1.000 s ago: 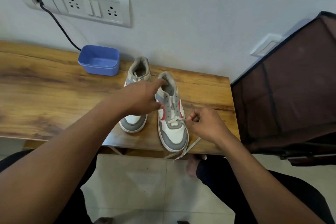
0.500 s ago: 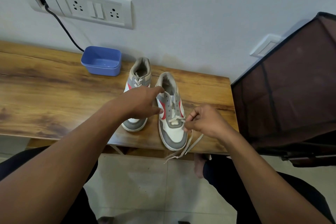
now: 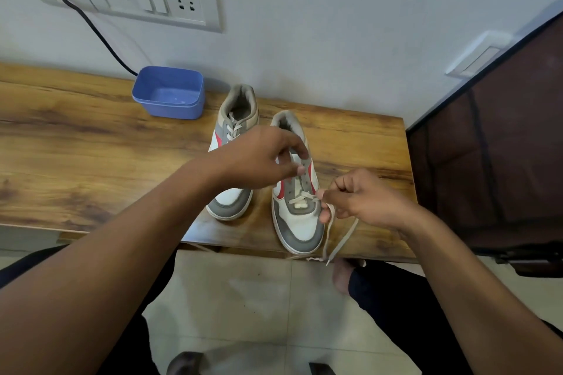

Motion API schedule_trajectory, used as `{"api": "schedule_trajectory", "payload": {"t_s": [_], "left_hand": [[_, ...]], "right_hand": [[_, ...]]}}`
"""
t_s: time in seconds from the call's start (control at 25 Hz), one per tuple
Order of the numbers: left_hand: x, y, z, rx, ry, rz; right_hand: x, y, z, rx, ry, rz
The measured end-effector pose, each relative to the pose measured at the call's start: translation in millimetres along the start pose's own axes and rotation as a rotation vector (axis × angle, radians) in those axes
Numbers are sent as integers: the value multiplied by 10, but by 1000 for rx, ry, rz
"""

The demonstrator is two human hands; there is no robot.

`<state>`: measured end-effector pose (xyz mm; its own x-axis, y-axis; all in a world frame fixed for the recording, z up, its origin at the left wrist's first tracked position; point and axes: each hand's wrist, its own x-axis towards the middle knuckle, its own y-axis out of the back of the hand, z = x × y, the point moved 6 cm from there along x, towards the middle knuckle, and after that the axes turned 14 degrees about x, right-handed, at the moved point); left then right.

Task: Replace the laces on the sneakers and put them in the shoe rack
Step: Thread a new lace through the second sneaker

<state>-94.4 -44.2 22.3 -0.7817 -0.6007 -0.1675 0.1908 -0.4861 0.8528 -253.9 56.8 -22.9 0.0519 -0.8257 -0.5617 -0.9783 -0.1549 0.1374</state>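
Right hand (image 3: 362, 198) is pinching limp lace (image 3: 341, 242), best gripped near tip; left hand (image 3: 262, 158) is seemingly pinching sneaker (image 3: 301, 225) upper.

The left hand (image 3: 259, 158) has curled its forefinger off the sneaker's (image 3: 301, 222) collar, down toward its thumb.

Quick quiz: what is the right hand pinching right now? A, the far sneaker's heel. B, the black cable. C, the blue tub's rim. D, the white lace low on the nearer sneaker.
D: the right hand pinches the white lace beside the lowest eyelets of the nearer sneaker, its loose ends trailing off the table edge, while the left hand holds that sneaker's upper.
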Motion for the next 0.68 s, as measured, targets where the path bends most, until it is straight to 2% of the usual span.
{"api": "schedule_trajectory", "payload": {"t_s": [0.12, 0.28, 0.44, 0.56, 0.68], "left_hand": [[1, -71, 27, -41, -18, -58], [-14, -76, -23, -168, 5, -102], [-66, -273, 78, -348, -50, -279], [-40, -255, -23, -319, -70, -244], [-55, -266, -93, -387, -41, -257]], "right_hand": [[-56, -32, -82, -98, -2, -61], [-141, 36, -222, -254, 55, -28], [-128, -124, -343, -86, 94, -30], [-75, -118, -381, 23, 73, -32], [-52, -72, -393, 112, 54, -9]]}}
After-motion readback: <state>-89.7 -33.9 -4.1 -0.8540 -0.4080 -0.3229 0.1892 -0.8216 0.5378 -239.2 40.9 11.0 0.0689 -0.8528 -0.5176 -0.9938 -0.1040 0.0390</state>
